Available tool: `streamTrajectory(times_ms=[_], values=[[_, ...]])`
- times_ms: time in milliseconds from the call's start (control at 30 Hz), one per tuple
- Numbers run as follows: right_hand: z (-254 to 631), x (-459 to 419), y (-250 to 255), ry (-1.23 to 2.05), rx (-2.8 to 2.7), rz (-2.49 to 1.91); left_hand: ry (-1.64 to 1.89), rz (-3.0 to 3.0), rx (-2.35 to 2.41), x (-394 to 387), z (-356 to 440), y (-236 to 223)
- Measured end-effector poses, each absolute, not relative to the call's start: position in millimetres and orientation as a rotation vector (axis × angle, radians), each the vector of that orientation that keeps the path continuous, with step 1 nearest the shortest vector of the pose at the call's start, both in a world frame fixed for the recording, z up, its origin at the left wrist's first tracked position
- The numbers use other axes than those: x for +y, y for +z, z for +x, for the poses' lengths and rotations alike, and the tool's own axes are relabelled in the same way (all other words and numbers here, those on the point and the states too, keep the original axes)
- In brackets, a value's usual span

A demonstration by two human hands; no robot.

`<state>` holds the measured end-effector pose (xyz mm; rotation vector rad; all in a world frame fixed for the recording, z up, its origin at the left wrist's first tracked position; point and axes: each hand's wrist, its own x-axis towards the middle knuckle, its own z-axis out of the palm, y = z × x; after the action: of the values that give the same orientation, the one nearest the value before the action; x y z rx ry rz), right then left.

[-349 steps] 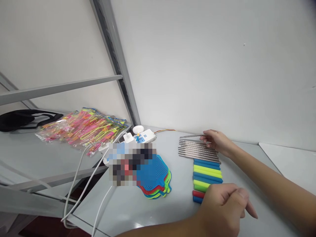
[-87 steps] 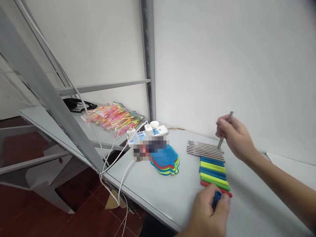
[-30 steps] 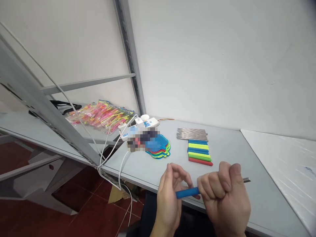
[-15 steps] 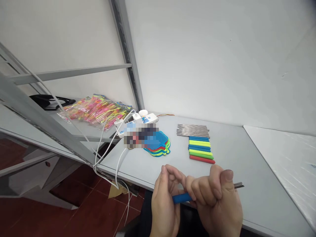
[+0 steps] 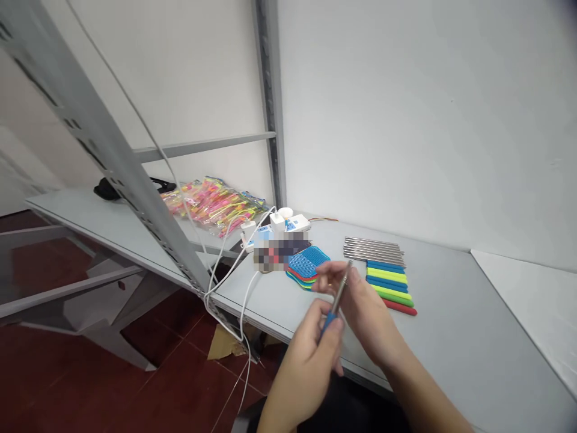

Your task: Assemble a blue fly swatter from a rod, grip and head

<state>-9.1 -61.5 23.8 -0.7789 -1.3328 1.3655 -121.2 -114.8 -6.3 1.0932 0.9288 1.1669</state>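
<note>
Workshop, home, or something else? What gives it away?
Probably a small assembly or packing workspace: metal rods and coloured grips lie in rows on the table, with a pile of bagged items on the surface beyond.

Both forearms are angled in towards each other at the front edge of the table (image 5: 455,328), hands pretty close together. The left hand (image 5: 309,358) is curled shut, thumb laid on top, while the right hand (image 5: 360,300) is held further in over the table, fingers loosely bent and parted.
</note>
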Motion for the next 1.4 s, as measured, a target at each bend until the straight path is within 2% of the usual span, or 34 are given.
streamTrajectory(times_ms=[233,400,567,900,1167,1300,1400], values=[[-23,-14,-12,0.049,-2.39,-1.247,1.479,0.862,0.945,-102,-154,-9],[-16,-13,-23,-0.378,-2.535,-1.305,1.38,0.905,0.904,-94,-158,-18],[-1,-22,-8,-0.481,-2.503,-1.177,1.305,0.92,0.871,-91,-152,-22],[-1,1,-22,-0.396,-2.582,-1.105,1.302,0.932,0.937,-83,-155,-30],[10,-7,-2,-0.47,-2.556,-0.98,1.304,0.928,0.952,-77,-154,-33],[32,-14,9,-0.51,-2.356,-0.971,1.311,0.919,0.957,-78,-152,-34],[58,-26,14,-0.411,-1.962,-1.078,1.28,0.956,0.974,-81,-148,-33]])
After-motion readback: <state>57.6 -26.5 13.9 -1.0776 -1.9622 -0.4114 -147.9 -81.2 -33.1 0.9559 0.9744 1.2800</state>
